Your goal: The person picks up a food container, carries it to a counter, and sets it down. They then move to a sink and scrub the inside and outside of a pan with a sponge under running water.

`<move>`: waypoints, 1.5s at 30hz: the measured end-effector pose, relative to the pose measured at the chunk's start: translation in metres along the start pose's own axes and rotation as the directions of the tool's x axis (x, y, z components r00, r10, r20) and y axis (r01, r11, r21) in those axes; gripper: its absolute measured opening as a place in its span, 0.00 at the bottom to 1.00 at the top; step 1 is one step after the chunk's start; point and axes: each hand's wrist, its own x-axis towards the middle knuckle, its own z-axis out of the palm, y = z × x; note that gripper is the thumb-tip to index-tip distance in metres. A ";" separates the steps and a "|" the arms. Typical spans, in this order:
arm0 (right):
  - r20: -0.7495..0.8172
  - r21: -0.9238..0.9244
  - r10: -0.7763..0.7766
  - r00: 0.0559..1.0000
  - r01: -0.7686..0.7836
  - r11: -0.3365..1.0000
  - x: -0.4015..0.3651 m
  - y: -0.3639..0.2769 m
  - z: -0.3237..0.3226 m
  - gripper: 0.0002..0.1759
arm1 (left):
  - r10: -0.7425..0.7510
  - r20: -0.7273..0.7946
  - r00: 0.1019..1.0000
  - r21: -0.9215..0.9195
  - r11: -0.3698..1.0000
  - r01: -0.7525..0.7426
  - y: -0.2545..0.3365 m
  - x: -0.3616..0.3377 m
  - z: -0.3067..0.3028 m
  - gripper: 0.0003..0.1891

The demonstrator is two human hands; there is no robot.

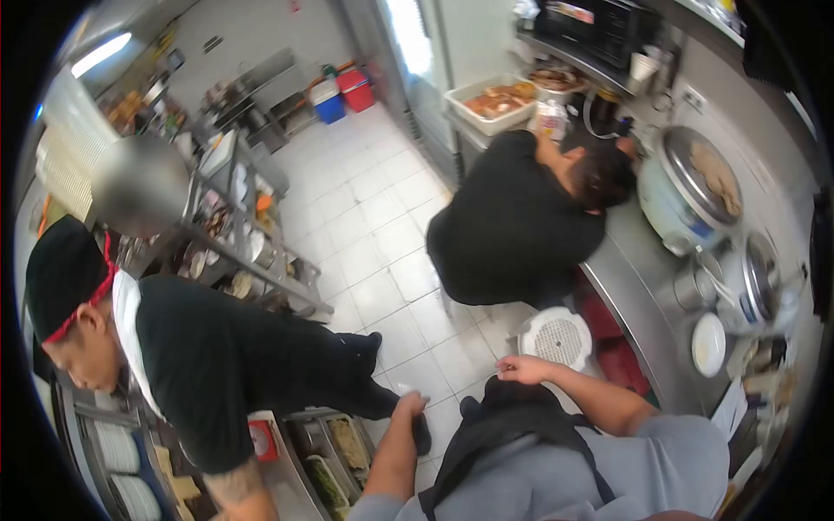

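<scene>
My left hand [411,404] hangs low over the tiled floor, near the legs of the person in black at the left. Its fingers are curled, and a small clear or whitish smear shows beside them, too faint to name. In front of my dark apron [495,438], my right hand [524,369] is closed with fingertips together. Whether anything is pinched there cannot be seen. Just past that hand stands a round white perforated stool or basket [556,338], its top full of small holes.
A person in black [521,221] bends over the steel counter [643,260], which bears a large rice cooker [691,191], a smaller cooker [756,282] and a white plate [709,345]. Another person [217,356] leans over food containers [347,443] on the left. A tray of food [491,108] is behind.
</scene>
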 end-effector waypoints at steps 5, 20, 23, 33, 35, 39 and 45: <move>0.132 0.005 0.069 0.989 -0.070 0.998 0.009 -0.063 -0.033 0.29 | 0.106 -0.212 0.972 -0.212 0.965 -0.152 0.075 0.051 -0.075 0.30; 0.303 -0.088 -0.129 0.944 0.162 0.983 0.249 -0.194 -0.146 0.28 | -0.352 0.108 0.930 -0.452 0.816 0.361 -0.066 0.015 -0.122 0.29; 0.347 -0.102 -0.153 0.925 0.200 0.975 0.317 -0.212 -0.149 0.29 | -0.195 0.079 0.978 -0.354 0.912 0.210 -0.078 -0.005 -0.149 0.23; 0.323 -0.370 -0.122 0.938 0.244 0.896 0.488 -0.264 -0.174 0.35 | -0.202 0.053 0.978 -0.336 0.919 0.208 -0.216 0.087 -0.256 0.27; 0.256 -0.450 -0.129 0.958 0.236 0.862 0.518 -0.278 -0.181 0.34 | -0.239 -0.125 0.963 -0.341 0.922 0.185 -0.255 0.113 -0.308 0.27; 0.105 -0.285 -0.181 0.978 0.204 0.936 0.545 -0.316 -0.199 0.33 | -0.296 -0.040 0.954 -0.211 0.936 0.282 -0.304 0.171 -0.417 0.28; 0.355 -0.214 -0.025 0.934 0.108 0.971 0.614 -0.309 -0.229 0.33 | -0.169 -0.196 0.966 -0.317 0.943 0.101 -0.277 0.288 -0.547 0.28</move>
